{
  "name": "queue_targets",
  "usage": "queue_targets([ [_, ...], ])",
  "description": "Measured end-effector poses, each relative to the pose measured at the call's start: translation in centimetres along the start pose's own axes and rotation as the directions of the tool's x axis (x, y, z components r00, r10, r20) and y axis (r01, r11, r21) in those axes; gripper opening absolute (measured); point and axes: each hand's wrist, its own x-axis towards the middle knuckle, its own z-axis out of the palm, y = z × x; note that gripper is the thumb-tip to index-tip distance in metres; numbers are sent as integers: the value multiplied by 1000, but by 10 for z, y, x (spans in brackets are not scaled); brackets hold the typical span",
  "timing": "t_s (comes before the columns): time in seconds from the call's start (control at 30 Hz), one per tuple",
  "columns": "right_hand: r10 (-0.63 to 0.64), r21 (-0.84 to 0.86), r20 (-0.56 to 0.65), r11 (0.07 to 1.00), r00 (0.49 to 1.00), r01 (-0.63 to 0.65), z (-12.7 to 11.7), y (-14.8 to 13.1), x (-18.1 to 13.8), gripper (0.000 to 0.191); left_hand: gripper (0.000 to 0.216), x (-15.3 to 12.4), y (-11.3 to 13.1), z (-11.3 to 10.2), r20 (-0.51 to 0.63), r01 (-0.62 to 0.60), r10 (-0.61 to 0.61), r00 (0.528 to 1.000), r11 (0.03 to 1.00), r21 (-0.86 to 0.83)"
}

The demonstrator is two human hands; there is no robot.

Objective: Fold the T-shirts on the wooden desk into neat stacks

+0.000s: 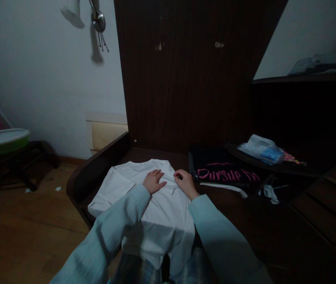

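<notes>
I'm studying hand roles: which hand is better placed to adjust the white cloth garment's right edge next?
Probably the right hand: its bent fingers are at that edge of the garment; the left hand lies flatter, further in.

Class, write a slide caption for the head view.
Left hand laid on a white shirt, right hand curled at its edge.

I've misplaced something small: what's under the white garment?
Dark wooden surface shows past the far edge of the white garment, plaid cloth below its near edge. Whatever lies beneath the spread middle is covered.

Head camera looks forward and down at the shirt (166, 207).
</notes>
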Motion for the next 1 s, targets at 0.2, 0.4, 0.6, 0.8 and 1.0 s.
queue_targets([
  [0.2,46,-19,-5,999,999,-46,0,1,-1,14,47,0,-1,1,-13,-11,11,1000,1000,3],
  [0.4,83,-28,-12,996,996,-83,-1,-1,-1,12,47,-1,1,0,-1,-4,4,1000,1000,9],
  [0.6,169,-18,14,985,985,-169,-3,-2,-1,13,47,-1,1,-1,9,3,-3,1000,1000,1],
  [0.8,190,-28,6,982,982,-189,-5,-3,0,14,47,-1,1,-2,7,4,-4,1000,1000,-3],
  [1.0,44,-137,330,991,943,2,0,-8,-4,30,46,-5,11,-4,3,-18,17,1000,999,51],
])
